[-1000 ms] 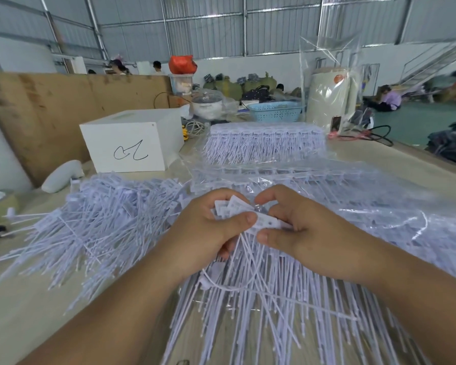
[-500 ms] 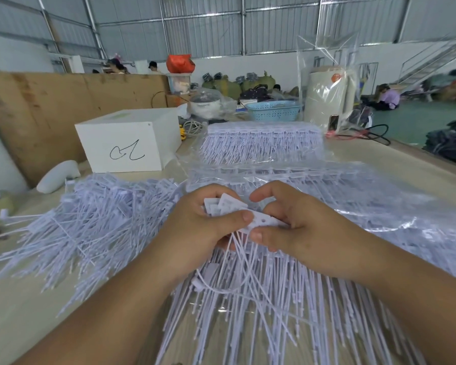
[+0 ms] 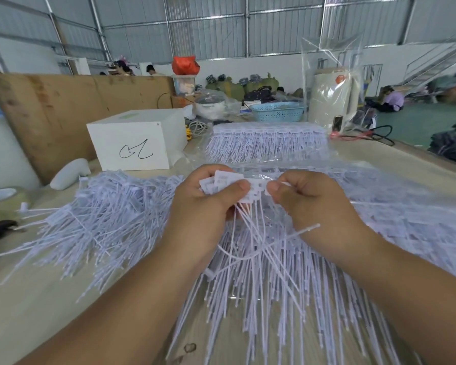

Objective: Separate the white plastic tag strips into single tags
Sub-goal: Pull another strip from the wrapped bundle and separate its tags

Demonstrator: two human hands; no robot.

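Observation:
My left hand [image 3: 203,206] grips a small bundle of white plastic tags [image 3: 224,181] by their flat heads, thumb pressed on top. My right hand [image 3: 308,204] pinches the head of one tag at the bundle's right end, touching the left thumb. Thin white tails [image 3: 250,238] hang from both hands. Under my hands lies a row of joined tag strips [image 3: 274,299] on clear plastic. A loose heap of single tags [image 3: 98,219] spreads on the left of the table. A further block of strips [image 3: 266,143] lies behind.
A white box [image 3: 137,143] with a black scribble stands at the back left, before a brown board [image 3: 63,111]. A blue basket [image 3: 278,111] and a wrapped cylinder [image 3: 332,98] sit at the back. Clear bags of strips [image 3: 406,206] cover the right. People sit in the distance.
My hands have drawn slightly apart at the thumbs and lifted a little. The tag at the bundle's right end now sits between the two thumbs, and one tail sticks out over my right wrist.

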